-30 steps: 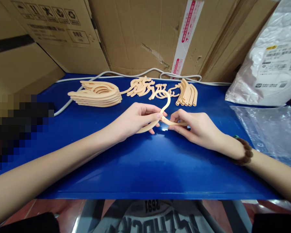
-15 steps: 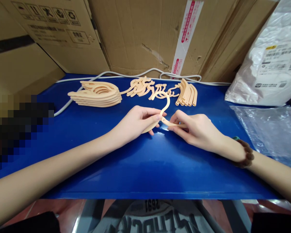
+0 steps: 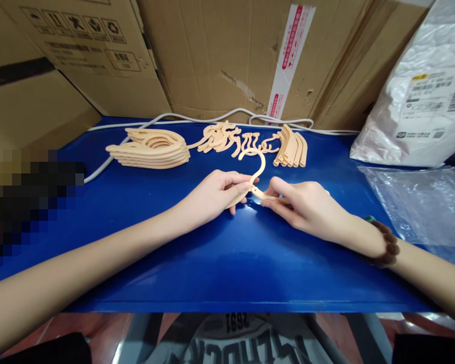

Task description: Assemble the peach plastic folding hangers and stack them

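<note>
Over the middle of the blue table, my left hand pinches a beige plastic hanger hook at its base together with a curved hanger arm that runs under the palm. The hook curls up and away from me. My right hand is closed on another beige hanger arm, whose holed end meets the base of the hook beside my left fingertips. Most of this arm is hidden in the right hand. Whether the two pieces are locked together, I cannot tell.
Behind my hands lie a stack of beige hanger pieces, a pile of loose hooks and a row of curved arms. A white cable runs along cardboard boxes. At right are a white parcel bag and clear plastic.
The holed end of the right arm now sits slightly lower at the hook's base, and the hook has dipped a little. Both hands keep their hold.
</note>
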The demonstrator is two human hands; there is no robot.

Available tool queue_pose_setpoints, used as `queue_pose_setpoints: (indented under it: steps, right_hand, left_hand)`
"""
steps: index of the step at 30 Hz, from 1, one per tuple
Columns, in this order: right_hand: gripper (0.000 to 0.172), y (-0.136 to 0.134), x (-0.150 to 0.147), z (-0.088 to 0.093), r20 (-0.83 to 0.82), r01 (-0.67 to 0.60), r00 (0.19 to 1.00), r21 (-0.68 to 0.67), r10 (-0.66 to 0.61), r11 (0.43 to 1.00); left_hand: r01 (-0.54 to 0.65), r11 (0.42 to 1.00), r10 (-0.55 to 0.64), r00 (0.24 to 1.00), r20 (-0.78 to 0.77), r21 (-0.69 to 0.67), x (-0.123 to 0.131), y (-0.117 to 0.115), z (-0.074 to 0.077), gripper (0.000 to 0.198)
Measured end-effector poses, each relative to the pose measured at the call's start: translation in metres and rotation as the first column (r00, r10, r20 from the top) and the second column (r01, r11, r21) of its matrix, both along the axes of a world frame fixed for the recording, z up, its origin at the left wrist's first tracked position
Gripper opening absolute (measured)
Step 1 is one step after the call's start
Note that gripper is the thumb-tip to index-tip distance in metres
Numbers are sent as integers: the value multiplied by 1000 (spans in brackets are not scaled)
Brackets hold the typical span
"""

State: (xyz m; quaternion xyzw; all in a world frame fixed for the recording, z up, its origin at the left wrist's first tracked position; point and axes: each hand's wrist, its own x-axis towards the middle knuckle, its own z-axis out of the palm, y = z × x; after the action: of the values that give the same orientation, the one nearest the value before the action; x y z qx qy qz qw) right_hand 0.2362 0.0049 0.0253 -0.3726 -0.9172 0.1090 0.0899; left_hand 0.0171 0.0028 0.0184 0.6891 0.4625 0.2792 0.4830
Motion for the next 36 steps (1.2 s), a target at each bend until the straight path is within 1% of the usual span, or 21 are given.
queue_pose_setpoints:
  steps: [6,13,18,20,22,23,25,27,29,30,32,34,36]
  right_hand:
    - [17,1,0,0,18,2,1000,-2,-2,1000]
    - [15,-1,0,1,-9,-9,1000,-15,9,1000]
    - [13,-1,-1,1,-38,-9,999,-44,7,999]
    - [14,0,-1,1,-56,3,998,-34,-5,999]
    - [15,1,-1,0,-66,15,998,-13,-16,1000]
    - [15,1,0,0,-65,18,998,1,-18,1000]
    - [15,1,1,-1,-57,10,998,51,-7,999]
    - [14,0,2,-1,-50,-16,998,154,24,988]
    - [16,1,3,-2,-40,-57,997,302,72,952]
    - [18,1,3,-1,-28,-79,995,382,97,921]
    - [23,2,4,0,17,-119,991,528,129,841]
    - [25,3,5,2,63,-133,991,632,120,763]
    - [24,3,5,3,75,-117,993,693,90,711]
  left_hand:
    - [39,999,-39,999,-23,-15,0,1,0,32]
    - [44,997,-47,997,-54,-64,3,-2,-1,32]
    - [71,997,-69,993,-97,11,3,-3,-3,30]
    - [92,993,-82,987,-137,72,2,-3,-5,31]
    - [114,974,-71,974,-214,195,2,-5,-7,29]
    - [133,953,-56,961,-272,271,2,-7,-8,28]
    - [192,893,-10,912,-410,406,3,-10,-10,29]
    - [260,837,46,844,-535,481,4,-14,-10,32]
    - [299,805,90,792,-604,512,4,-15,-10,33]
    - [306,796,108,777,-620,522,4,-15,-10,33]
    - [307,787,140,756,-639,535,4,-14,-9,33]
    - [299,787,160,745,-647,539,4,-13,-8,32]
    - [272,800,176,746,-642,535,4,-12,-7,31]
